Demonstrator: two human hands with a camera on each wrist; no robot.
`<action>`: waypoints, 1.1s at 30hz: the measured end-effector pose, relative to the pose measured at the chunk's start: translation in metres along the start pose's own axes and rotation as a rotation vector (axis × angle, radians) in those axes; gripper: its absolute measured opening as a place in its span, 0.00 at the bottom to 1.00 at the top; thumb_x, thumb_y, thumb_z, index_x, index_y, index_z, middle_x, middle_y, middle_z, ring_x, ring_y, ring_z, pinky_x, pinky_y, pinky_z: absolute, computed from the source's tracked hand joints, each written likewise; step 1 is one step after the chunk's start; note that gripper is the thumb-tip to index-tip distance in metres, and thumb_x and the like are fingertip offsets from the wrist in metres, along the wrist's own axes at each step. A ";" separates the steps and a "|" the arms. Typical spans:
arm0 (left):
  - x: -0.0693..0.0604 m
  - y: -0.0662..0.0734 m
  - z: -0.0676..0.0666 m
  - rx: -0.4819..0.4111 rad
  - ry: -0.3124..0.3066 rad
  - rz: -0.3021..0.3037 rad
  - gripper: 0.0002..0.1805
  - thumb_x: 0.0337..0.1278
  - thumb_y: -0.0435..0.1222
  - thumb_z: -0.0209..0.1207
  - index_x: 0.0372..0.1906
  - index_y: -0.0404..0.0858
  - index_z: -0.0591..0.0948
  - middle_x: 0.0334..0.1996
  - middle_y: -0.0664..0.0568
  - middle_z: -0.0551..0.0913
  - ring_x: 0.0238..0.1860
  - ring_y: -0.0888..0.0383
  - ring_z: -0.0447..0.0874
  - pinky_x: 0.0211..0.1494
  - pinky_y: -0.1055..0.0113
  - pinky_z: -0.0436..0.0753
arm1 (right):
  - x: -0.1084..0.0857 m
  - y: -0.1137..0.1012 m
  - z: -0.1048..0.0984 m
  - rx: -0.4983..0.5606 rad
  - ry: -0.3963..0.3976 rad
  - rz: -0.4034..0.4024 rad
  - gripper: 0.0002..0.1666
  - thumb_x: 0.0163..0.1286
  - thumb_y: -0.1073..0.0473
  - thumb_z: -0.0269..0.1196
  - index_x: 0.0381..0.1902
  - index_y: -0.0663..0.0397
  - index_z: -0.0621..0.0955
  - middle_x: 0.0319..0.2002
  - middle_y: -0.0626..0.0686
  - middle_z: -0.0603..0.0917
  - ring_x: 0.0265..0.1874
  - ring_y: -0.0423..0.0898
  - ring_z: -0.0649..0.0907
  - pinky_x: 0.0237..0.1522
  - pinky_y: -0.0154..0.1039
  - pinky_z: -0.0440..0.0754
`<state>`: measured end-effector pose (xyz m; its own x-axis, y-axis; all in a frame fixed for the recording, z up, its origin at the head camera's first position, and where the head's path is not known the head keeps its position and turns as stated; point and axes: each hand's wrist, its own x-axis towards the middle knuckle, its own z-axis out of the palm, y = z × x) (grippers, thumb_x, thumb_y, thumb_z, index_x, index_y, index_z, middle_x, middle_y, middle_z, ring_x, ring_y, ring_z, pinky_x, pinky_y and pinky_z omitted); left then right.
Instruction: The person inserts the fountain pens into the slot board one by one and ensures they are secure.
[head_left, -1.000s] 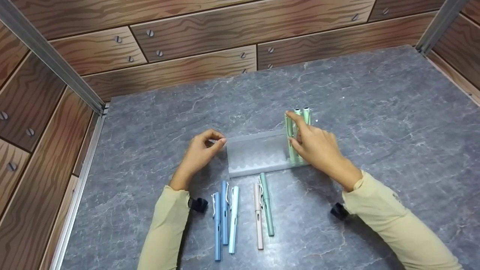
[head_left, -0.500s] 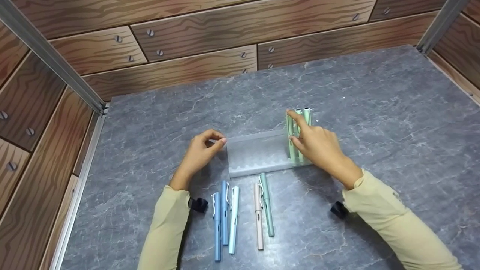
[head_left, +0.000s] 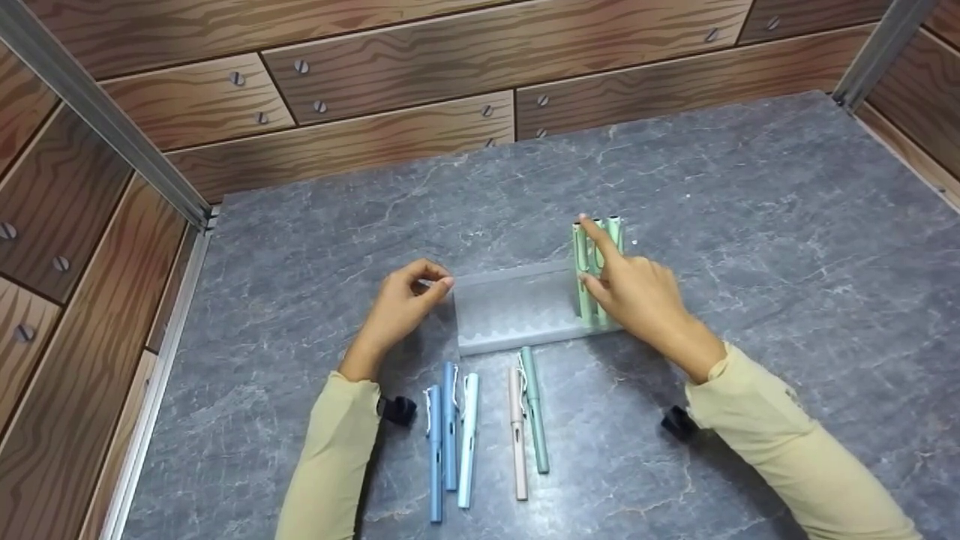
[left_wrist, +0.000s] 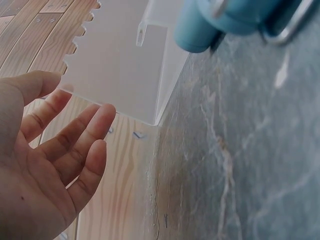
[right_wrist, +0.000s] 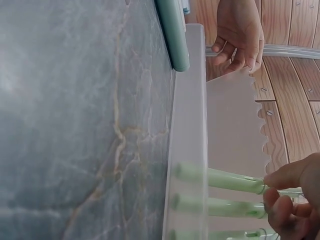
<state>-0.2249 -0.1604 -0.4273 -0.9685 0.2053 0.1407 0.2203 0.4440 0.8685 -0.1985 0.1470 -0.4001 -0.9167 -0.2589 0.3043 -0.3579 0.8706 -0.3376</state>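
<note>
A frosted clear pen stand (head_left: 517,304) with notched edges sits in the middle of the table. Its left upper corner is pinched between the thumb and index finger of my left hand (head_left: 405,296); the other fingers curve loosely in the left wrist view. Three light green pens stand side by side at the stand's right end. My right hand (head_left: 641,292) holds the leftmost green pen (head_left: 580,251), thumb at its side and index finger extended by its top end. The right wrist view shows the lower ends of the green pens (right_wrist: 235,181) behind the stand's front lip.
In front of the stand lie two blue pens (head_left: 435,457), a pale blue pen (head_left: 468,442), a pinkish-beige pen (head_left: 518,442) and a dark green pen (head_left: 534,412). Wood-patterned walls (head_left: 390,75) border the grey marbled table (head_left: 750,225).
My right index fingertip has shifted slightly up and right, uncovering the top end of the leftmost green pen. That pen leans a little further right. My left hand stays put.
</note>
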 end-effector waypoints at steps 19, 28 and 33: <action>0.000 0.001 0.001 0.021 -0.004 -0.012 0.08 0.62 0.36 0.61 0.40 0.35 0.83 0.40 0.44 0.86 0.27 0.65 0.78 0.30 0.71 0.74 | -0.030 -0.021 0.003 0.287 -0.144 0.008 0.41 0.60 0.56 0.69 0.68 0.53 0.65 0.34 0.50 0.82 0.19 0.36 0.73 0.21 0.31 0.73; 0.000 0.000 0.001 0.019 0.000 -0.007 0.08 0.62 0.36 0.61 0.39 0.35 0.83 0.39 0.44 0.86 0.28 0.62 0.80 0.30 0.71 0.74 | -0.040 -0.032 0.008 0.395 -0.274 -0.024 0.40 0.60 0.54 0.69 0.67 0.55 0.66 0.36 0.51 0.81 0.17 0.34 0.73 0.20 0.30 0.74; 0.000 0.000 0.000 0.015 0.002 -0.013 0.08 0.61 0.36 0.61 0.39 0.35 0.83 0.39 0.43 0.86 0.28 0.60 0.80 0.30 0.72 0.74 | -0.044 -0.040 0.011 0.417 -0.304 -0.047 0.38 0.60 0.53 0.69 0.66 0.55 0.68 0.36 0.51 0.82 0.20 0.33 0.75 0.23 0.30 0.76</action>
<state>-0.2243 -0.1601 -0.4271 -0.9714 0.1982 0.1306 0.2097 0.4593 0.8632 -0.1455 0.1192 -0.4102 -0.8857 -0.4579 0.0760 -0.3838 0.6304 -0.6748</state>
